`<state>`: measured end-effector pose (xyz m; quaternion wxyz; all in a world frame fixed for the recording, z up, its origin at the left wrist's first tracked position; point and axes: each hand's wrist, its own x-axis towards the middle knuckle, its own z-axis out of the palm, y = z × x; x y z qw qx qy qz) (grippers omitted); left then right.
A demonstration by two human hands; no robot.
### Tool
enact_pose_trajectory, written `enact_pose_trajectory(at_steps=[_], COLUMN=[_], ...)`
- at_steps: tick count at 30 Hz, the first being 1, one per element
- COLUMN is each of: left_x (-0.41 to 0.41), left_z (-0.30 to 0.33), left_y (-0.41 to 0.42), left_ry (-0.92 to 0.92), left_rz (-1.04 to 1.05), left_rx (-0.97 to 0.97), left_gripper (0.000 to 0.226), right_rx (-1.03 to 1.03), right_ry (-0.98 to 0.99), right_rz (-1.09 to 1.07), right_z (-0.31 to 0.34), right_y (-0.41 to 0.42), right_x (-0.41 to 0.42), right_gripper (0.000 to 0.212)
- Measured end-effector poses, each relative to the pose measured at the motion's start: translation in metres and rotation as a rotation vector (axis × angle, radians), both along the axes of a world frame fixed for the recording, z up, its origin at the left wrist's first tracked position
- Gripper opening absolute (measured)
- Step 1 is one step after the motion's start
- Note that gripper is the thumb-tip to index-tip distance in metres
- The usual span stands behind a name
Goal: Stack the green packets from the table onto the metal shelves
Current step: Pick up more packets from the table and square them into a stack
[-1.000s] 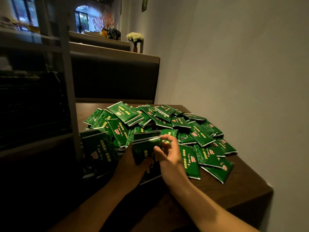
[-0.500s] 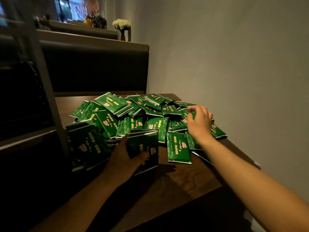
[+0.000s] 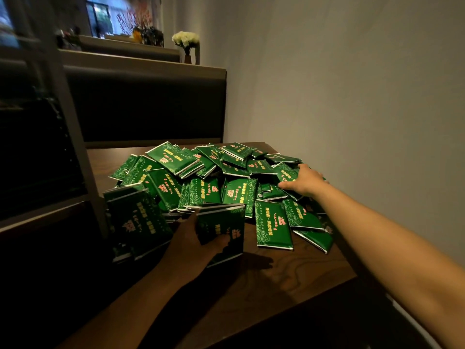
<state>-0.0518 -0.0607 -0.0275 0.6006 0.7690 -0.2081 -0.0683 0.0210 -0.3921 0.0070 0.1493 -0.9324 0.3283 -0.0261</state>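
Lying heaped across the far half of the table (image 3: pixel 276 280): flat glossy green packets (image 3: pixel 236 172), rectangular, silver-edged, overlapping; bare wood-grain showing nearer than the heap, up to the front edge. Gripping a small upright stack (image 3: pixel 222 227) at the heap's near edge: left hand (image 3: pixel 193 244), fingers wrapped round it. Resting on the heap's right side: right hand (image 3: pixel 305 181), spread flat. Standing left of the heap: metal shelves (image 3: pixel 73 137), upright post close to it.
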Motion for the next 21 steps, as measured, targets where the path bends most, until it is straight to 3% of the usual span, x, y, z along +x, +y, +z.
enact_pose_trajectory(at_steps=[5, 10, 14, 18, 21], left_x=[0.001, 0.002, 0.002, 0.002, 0.003], left_z=[-0.002, -0.004, -0.004, -0.005, -0.005], left_y=[0.000, 0.000, 0.000, 0.000, 0.001], left_ry=[0.004, 0.002, -0.001, -0.018, -0.024], left_rz=[-0.015, -0.029, -0.028, -0.026, -0.036], left_rx=[-0.012, -0.026, -0.030, -0.026, -0.036], left_gripper=[0.041, 0.040, 0.039, 0.038, 0.038], right_rx=[0.179, 0.434, 0.496, 0.583, 0.722], right_ry=[-0.082, -0.254, -0.487, -0.794, -0.884], right_rz=[-0.046, -0.104, -0.158, -0.151, -0.027], right_z=[0.011, 0.010, 0.015, 0.024, 0.022], right_y=[-0.006, -0.018, -0.021, -0.004, 0.028], right_x=[-0.006, -0.020, -0.037, -0.060, -0.077], right_gripper=[0.079, 0.071, 0.017, 0.015, 0.013])
